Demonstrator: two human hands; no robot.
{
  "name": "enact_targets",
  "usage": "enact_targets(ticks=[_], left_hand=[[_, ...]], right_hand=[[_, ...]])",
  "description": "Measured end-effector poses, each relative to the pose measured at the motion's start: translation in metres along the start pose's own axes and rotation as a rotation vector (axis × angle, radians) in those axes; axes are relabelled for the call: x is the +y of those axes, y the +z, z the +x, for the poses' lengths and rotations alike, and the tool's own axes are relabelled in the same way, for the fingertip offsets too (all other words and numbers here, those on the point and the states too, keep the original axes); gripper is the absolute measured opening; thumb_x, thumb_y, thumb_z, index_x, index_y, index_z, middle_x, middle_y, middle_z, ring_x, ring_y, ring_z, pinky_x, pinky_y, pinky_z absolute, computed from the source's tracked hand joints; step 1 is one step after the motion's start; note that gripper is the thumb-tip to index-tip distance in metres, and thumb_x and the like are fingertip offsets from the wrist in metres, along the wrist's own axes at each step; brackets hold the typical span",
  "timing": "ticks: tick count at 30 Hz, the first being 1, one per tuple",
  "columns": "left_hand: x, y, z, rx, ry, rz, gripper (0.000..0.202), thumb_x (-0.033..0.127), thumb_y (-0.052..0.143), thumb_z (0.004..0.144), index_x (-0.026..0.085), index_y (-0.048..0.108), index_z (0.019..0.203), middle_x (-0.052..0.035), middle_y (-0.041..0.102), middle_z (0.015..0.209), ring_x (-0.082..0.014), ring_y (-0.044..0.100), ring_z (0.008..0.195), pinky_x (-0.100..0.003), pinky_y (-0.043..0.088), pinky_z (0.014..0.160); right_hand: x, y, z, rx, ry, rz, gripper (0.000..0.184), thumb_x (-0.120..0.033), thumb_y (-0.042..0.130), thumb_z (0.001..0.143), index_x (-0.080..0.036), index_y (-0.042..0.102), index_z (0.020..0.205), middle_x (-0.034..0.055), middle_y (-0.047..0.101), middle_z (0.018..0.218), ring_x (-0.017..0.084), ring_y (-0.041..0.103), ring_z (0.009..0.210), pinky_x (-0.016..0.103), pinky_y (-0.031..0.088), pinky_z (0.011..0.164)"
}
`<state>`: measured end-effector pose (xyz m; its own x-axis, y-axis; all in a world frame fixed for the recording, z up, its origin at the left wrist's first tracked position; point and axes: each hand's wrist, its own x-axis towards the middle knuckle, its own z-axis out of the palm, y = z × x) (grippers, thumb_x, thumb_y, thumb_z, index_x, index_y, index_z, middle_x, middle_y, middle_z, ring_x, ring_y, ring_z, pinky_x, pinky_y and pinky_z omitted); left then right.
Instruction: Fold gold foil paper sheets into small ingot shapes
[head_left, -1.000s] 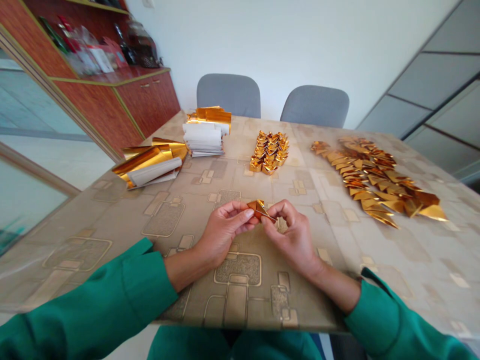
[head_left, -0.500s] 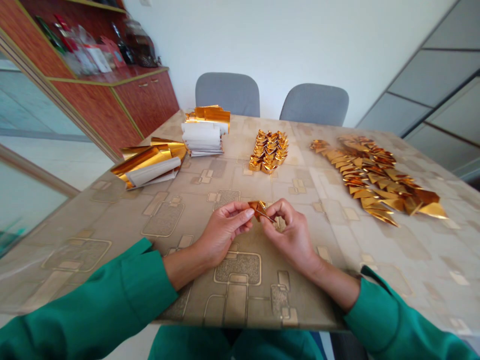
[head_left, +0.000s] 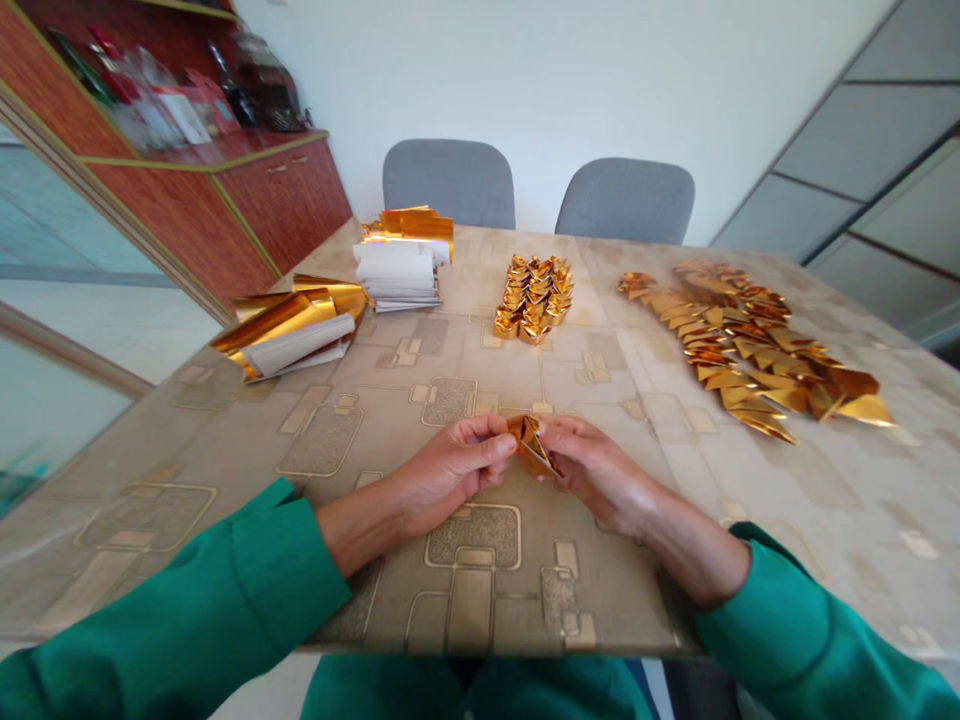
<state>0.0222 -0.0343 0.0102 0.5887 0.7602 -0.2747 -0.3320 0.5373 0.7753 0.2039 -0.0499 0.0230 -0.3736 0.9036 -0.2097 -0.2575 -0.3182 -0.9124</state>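
Observation:
Between my two hands, just above the patterned tablecloth, is a small folded piece of gold foil paper point(head_left: 533, 450). My left hand point(head_left: 457, 468) pinches its left side between thumb and fingers. On the other side my right hand point(head_left: 600, 470) grips the right edge, with its fingers partly hidden behind the paper. Farther back in the middle stand finished-looking gold paper ingots point(head_left: 534, 300), packed in rows. To the right lie long overlapping lines of folded gold paper pieces point(head_left: 739, 350).
A stack of white-backed gold paper sheets point(head_left: 397, 275) stands at the back left, with looser curled gold sheets point(head_left: 292, 325) nearer. Two grey chairs point(head_left: 448, 185) are behind the patterned table point(head_left: 315, 440). A wooden cabinet point(head_left: 281, 205) holds bottles and bags.
My right hand has turned and moved its grip around the right side of the folded paper, which now looks wider and more opened. My left hand keeps its pinch.

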Motion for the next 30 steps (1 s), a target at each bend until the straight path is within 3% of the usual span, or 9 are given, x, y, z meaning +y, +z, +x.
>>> enact_targets(ticks=[5, 10, 17, 30], left_hand=[[-0.0005, 0.0017, -0.0046, -0.092, -0.084, -0.127, 0.027, 0.03, 0.083, 0.072, 0.014, 0.065, 0.086, 0.0026, 0.052, 0.069, -0.007, 0.047, 0.064, -0.02, 0.041, 0.063], [0.0017, 0.0055, -0.0064, -0.133, -0.125, -0.309, 0.018, 0.02, 0.08, 0.074, 0.013, 0.065, 0.083, 0.0016, 0.053, 0.072, -0.0067, 0.05, 0.065, -0.019, 0.043, 0.062], [0.0038, 0.0027, -0.0038, -0.164, -0.119, -0.37, 0.016, 0.017, 0.082, 0.071, 0.009, 0.067, 0.072, 0.0025, 0.05, 0.062, -0.0035, 0.045, 0.055, -0.013, 0.039, 0.051], [0.0046, 0.0055, -0.0063, -0.163, -0.154, -0.493, 0.015, 0.006, 0.08, 0.069, 0.01, 0.068, 0.075, 0.0056, 0.049, 0.057, 0.0, 0.042, 0.045, -0.009, 0.038, 0.043]], right_hand=[[-0.0005, -0.0053, -0.0013, -0.131, 0.172, 0.204, 0.032, -0.038, 0.073, 0.078, -0.017, 0.054, 0.063, -0.0059, 0.043, 0.054, 0.008, 0.033, 0.052, 0.021, 0.028, 0.05], [-0.0032, -0.0077, -0.0025, -0.201, 0.229, 0.329, 0.035, -0.035, 0.071, 0.081, -0.018, 0.047, 0.062, -0.0105, 0.034, 0.046, 0.005, 0.018, 0.041, 0.019, 0.017, 0.039], [-0.0067, -0.0081, -0.0051, -0.236, 0.148, 0.179, 0.035, -0.038, 0.064, 0.088, -0.018, 0.051, 0.063, -0.0102, 0.04, 0.04, 0.004, 0.022, 0.034, 0.019, 0.019, 0.036], [-0.0027, -0.01, -0.0034, -0.306, 0.235, 0.252, 0.022, -0.032, 0.068, 0.084, -0.019, 0.057, 0.072, -0.0109, 0.043, 0.04, 0.004, 0.026, 0.034, 0.019, 0.023, 0.037]])
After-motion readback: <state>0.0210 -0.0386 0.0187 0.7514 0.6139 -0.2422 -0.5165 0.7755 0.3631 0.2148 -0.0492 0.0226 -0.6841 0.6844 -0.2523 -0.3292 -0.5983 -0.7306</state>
